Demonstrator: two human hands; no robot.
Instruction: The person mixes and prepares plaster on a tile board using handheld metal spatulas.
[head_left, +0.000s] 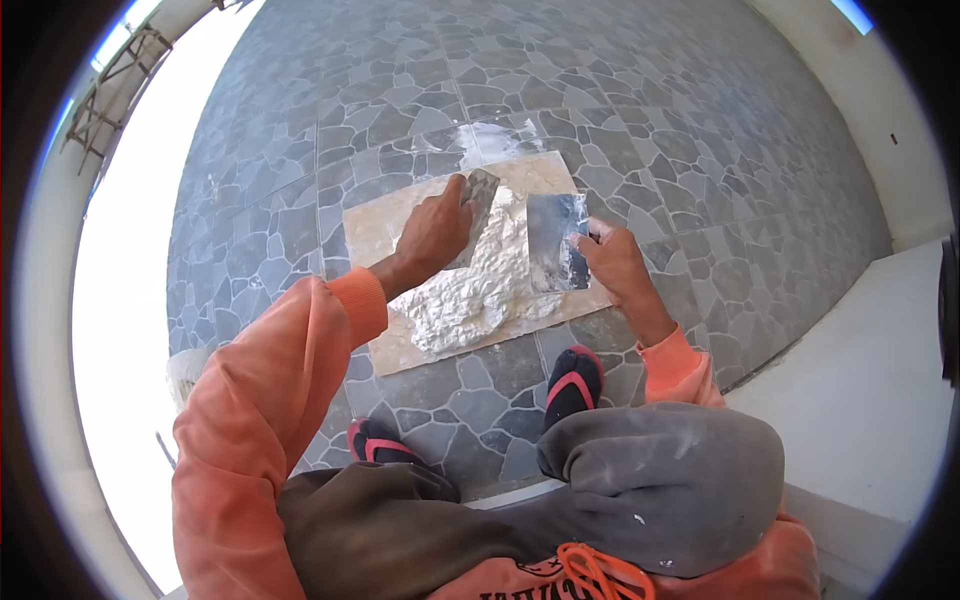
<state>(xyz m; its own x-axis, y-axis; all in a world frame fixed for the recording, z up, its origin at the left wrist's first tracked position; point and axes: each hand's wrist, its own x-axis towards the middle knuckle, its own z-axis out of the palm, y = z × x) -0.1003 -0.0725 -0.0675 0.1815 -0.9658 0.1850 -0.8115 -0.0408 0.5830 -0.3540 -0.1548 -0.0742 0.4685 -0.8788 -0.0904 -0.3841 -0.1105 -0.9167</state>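
My left hand [437, 232] grips a flat grey plate [482, 205] smeared with white, tilted over the left part of a white lumpy paste. In my right hand [612, 262] is a second flat plate, dark and metallic [548, 235], with white smears near my fingers; it covers the right part of the paste. The thick white paste [470, 300] is heaped on a beige board [405, 355] that lies on the floor in front of my feet. Where each plate's lower edge meets the paste is hard to make out.
Grey stone-patterned floor tiles [380, 70] surround the board, with a white smear [495, 143] just beyond it. My feet in red-strapped sandals [572, 385] are at the board's near side. A pale ledge [850, 370] stands at the right; a whitish container [187, 372] is at the left.
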